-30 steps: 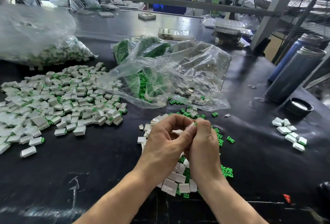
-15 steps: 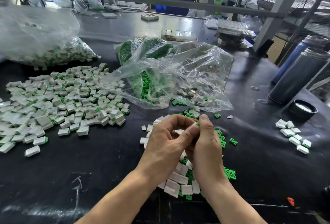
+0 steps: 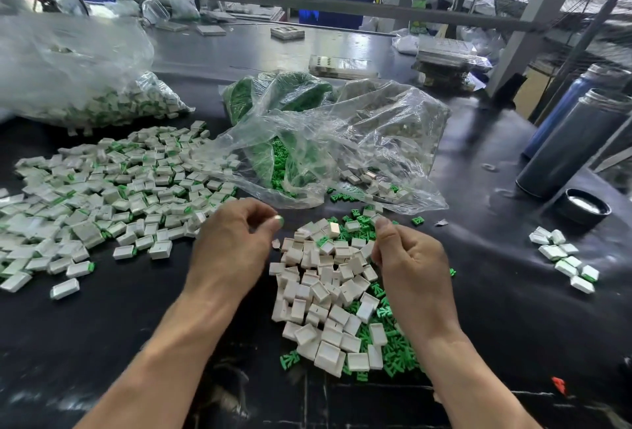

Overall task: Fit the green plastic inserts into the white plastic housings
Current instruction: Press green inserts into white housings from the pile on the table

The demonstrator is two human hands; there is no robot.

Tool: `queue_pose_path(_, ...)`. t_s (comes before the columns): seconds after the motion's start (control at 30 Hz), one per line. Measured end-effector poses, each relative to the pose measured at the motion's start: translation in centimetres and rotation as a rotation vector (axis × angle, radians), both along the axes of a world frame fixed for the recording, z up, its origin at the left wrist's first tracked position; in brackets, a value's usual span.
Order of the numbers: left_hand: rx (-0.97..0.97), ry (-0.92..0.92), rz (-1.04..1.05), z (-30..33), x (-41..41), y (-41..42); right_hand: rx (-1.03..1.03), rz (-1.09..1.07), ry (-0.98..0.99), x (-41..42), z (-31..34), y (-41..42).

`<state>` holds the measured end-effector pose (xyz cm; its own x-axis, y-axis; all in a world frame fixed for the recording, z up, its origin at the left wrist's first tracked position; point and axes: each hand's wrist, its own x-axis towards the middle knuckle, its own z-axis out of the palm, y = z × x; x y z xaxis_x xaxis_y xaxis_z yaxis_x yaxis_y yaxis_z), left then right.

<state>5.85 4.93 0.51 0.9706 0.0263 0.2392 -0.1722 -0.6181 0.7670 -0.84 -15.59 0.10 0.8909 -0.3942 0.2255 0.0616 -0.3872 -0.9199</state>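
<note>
While loads of white housings (image 3: 328,292) and green inserts (image 3: 393,357) sit loose mid-tabletop, a big finished pile (image 3: 102,196) lies left. Left hand (image 3: 232,244) fingers pinch something greenish; right hand (image 3: 410,257) curled, contents unclear.

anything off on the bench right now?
Mostly normal clutter. Two things stand out: a small red scrap lies on the black table near the front right edge, unlike any part in the piles, and a flask's cap sits loose beside the flask. No damaged housings or inserts are visible.
</note>
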Motion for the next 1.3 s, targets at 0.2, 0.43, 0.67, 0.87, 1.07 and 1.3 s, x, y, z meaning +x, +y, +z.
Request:
queue_pose_path(0.2, 0.122, -0.068, 0.285, -0.4, 2.1, 2.8, -0.097, -0.059, 0.088, 0.3, 0.1, -1.5)
queue_pose_path(0.43, 0.163, -0.081, 0.297, -0.5, 2.1, 2.9, -0.184, -0.096, 0.213, 0.5, 0.0, -2.5)
queue_pose_path(0.67, 0.206, -0.058, 0.309, 0.0, 1.9, 3.0, -0.301, -0.014, 0.384, 0.5, 0.4, -3.5)
queue_pose_path(0.87, 0.269, -0.155, 0.227, 0.6, 1.3, 2.3, -0.318, 0.047, 0.503, 0.3, 1.0, -3.8)
queue_pose_path(1.07, 0.164, 0.138, -0.149, 0.3, 0.1, 0.5, -0.371, -0.005, 0.529, 0.3, 1.2, -4.5)
queue_pose_path(1.3, 0.207, 0.241, -0.222, 0.0, -0.1, 0.1, -0.417, 0.005, 0.591, 0.4, 1.1, -4.8)
